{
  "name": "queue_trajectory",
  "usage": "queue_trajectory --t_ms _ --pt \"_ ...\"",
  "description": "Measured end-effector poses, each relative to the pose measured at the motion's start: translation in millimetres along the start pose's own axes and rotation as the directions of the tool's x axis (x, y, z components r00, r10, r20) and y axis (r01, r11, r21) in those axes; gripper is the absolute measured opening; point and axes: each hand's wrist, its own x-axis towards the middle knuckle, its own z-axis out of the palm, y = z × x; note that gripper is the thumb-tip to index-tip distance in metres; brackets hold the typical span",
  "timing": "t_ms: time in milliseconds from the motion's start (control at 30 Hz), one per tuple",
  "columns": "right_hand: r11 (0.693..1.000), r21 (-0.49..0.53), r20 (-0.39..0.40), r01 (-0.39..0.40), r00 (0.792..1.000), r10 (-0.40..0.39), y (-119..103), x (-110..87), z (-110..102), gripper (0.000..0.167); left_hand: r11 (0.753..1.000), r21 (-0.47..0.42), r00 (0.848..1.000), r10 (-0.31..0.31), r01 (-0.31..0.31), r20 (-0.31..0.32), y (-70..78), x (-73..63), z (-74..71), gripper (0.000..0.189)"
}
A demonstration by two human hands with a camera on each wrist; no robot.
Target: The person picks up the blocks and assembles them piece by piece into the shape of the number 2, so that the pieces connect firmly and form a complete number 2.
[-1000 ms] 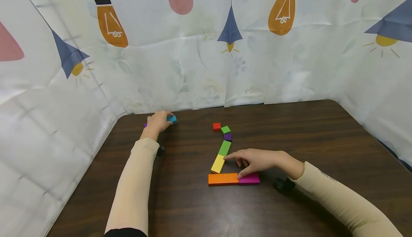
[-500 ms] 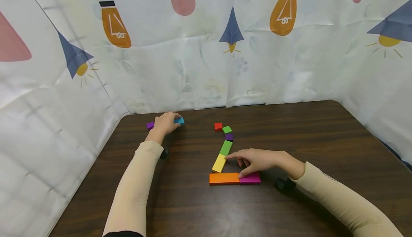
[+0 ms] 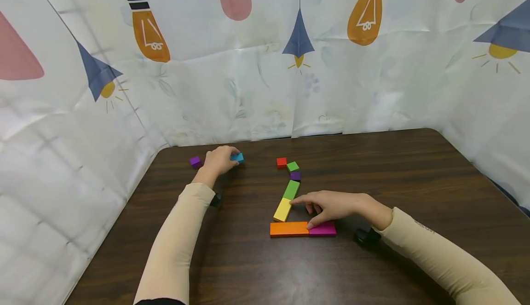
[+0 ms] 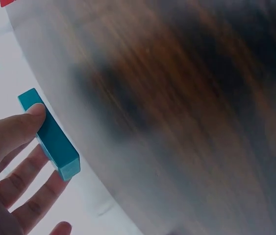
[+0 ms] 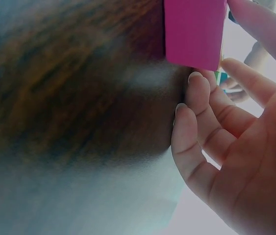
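In the head view my left hand [image 3: 220,160] is over the table's back left, pinching a blue rectangular block [image 3: 237,158]. The left wrist view shows the thumb on one face of this block [image 4: 57,139] and fingers behind it. My right hand [image 3: 333,205] rests at a row of blocks, its index fingertip at the yellow block [image 3: 282,210]. Its thumb touches where the orange block [image 3: 289,229] meets the magenta block [image 3: 324,229]. Beyond the yellow block, a green block [image 3: 291,189], a purple block [image 3: 295,176], a small green block [image 3: 292,166] and a red block [image 3: 281,162] form a curving line.
A lone purple block [image 3: 195,161] lies left of my left hand. The dark wooden table [image 3: 232,259] has rounded back corners. A white printed curtain [image 3: 256,93] hangs along its back and sides.
My left hand has moved right with the blue block, uncovering the purple block at its left. The right hand and the row of blocks stay put.
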Motion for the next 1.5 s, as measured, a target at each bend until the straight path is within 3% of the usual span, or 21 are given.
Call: queue_trajectory --t_ms 133,333,500,967,1100,1267,1367,1500 --pt "1.000 -0.014 0.005 0.020 1.000 -0.020 1 -0.9 0 0.068 1.000 -0.020 1.000 0.007 -0.006 0.008 4.5 -0.4 2.9 0.043" --pt "0.998 0.018 0.000 -0.062 0.998 0.062 -8 -1.9 1 0.067 0.997 -0.082 1.000 0.009 -0.009 -0.002 9.7 -1.1 4.3 0.043" --pt "0.996 0.011 -0.007 -0.086 0.996 0.086 -9 -2.2 1 0.066 0.995 -0.102 1.000 0.017 -0.017 -0.001 15.0 -0.3 6.1 0.043" --pt "1.000 0.026 0.002 0.003 1.000 -0.003 0 -1.3 1 0.067 0.994 -0.099 0.999 0.037 -0.037 -0.006 31.1 1.1 12.5 0.042" --pt "1.000 0.010 -0.006 0.001 1.000 0.000 14 1.8 4 0.069 0.995 -0.089 0.999 0.040 -0.042 -0.015 33.0 2.4 13.5 0.042" --pt "0.999 -0.001 -0.009 0.039 0.999 -0.039 54 11.7 13 0.072 0.996 -0.079 0.999 0.047 -0.049 -0.017 36.1 3.4 12.9 0.043" --pt "1.000 -0.003 -0.006 0.020 1.000 -0.020 72 16.8 16 0.073 0.995 -0.085 0.998 0.053 -0.054 -0.016 39.1 4.0 12.4 0.042" --pt "1.000 0.003 -0.004 0.000 1.000 0.000 74 17.7 16 0.073 0.993 -0.102 0.998 0.055 -0.056 -0.015 44.0 4.7 11.3 0.041"
